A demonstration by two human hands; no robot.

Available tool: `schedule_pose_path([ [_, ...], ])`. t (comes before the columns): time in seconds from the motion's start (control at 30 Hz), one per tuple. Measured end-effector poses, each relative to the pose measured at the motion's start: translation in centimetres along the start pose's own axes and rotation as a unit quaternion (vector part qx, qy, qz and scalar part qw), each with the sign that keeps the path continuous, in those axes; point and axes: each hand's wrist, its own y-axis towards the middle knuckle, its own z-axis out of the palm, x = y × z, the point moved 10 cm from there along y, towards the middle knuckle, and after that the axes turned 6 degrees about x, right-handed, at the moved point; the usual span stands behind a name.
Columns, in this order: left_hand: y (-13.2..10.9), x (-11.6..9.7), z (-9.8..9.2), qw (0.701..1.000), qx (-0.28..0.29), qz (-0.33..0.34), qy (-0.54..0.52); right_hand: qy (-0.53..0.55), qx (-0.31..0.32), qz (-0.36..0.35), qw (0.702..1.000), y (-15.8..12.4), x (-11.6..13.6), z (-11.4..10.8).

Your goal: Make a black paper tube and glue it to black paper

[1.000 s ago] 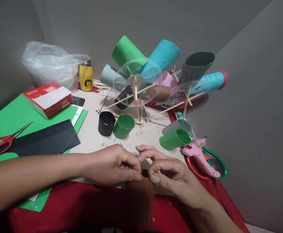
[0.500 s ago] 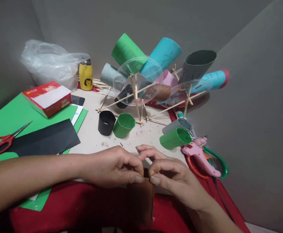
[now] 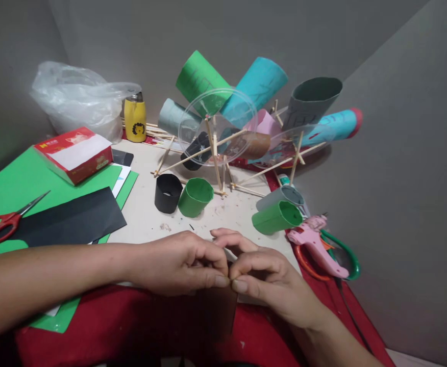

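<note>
At the table's front edge, my left hand (image 3: 187,262) pinches the upper rim of a dark brown piece of paper (image 3: 221,308). It looks curled, though my fingers hide most of its top. Opposite, my right hand (image 3: 264,278) grips the same rim between thumb and index finger; the two thumbs almost touch. Just beyond my hands stand a short black paper tube (image 3: 168,193) and a green paper tube (image 3: 196,197), side by side. To their right another green tube (image 3: 275,218) leans over against a grey tube (image 3: 284,196).
Red-handled scissors (image 3: 5,224) lie on black paper (image 3: 70,216) and green sheets at left, near a red box (image 3: 74,153). Behind rise stick frames with clear discs and coloured tubes (image 3: 204,81). A pink glue gun (image 3: 317,242) rests at right. Walls close in behind and right.
The brown paper has shifted slightly left and turned darker in the shadow. My right fingertips have moved a little left, closer to my left thumb.
</note>
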Motion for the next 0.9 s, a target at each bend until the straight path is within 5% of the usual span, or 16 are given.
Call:
schedule_pose_path([
  [0.23,-0.3,0.8,0.1,0.993,0.011,-0.044,-0.110,0.102,0.003,0.002,0.995,0.3,-1.1,-0.1],
  [0.37,-0.2,0.7,0.1,0.995,0.012,-0.046,-0.090,0.112,0.015,-0.007,0.994,0.3,-1.0,-0.1],
  [0.67,-0.2,1.0,-0.1,1.000,-0.009,-0.025,-0.004,-0.048,-0.019,0.014,0.999,0.0,0.1,-0.2],
  [0.9,0.1,-0.2,-0.7,0.999,-0.016,0.003,-0.050,0.064,-0.035,-0.010,0.997,0.1,-0.5,-1.7],
])
